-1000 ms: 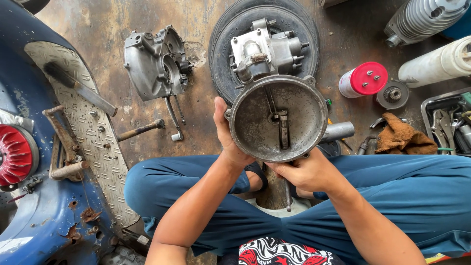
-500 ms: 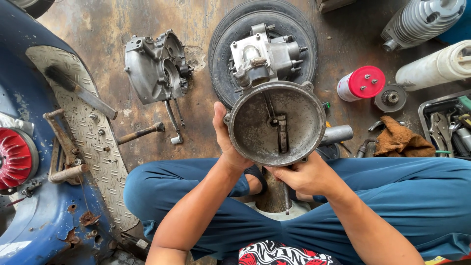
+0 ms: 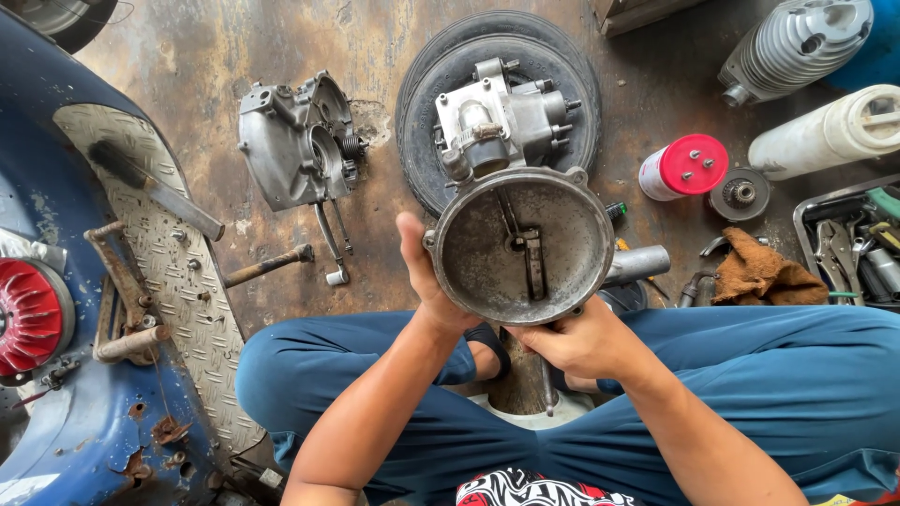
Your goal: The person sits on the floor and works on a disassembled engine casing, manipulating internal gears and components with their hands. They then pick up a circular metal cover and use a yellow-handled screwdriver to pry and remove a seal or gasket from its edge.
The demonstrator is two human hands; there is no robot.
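Little is changed since the earlier frames: the round metal cover is kept raised over the lap, in front of the engine block on the tyre. It is clamped at its left rim by the left hand and at its lower edge by the right hand, hollow side up, with its inner bar lying roughly away from the body.

Left hand and right hand grip a round, grimy grey metal engine cover over blue-trousered legs; a worn black tyre lies behind.
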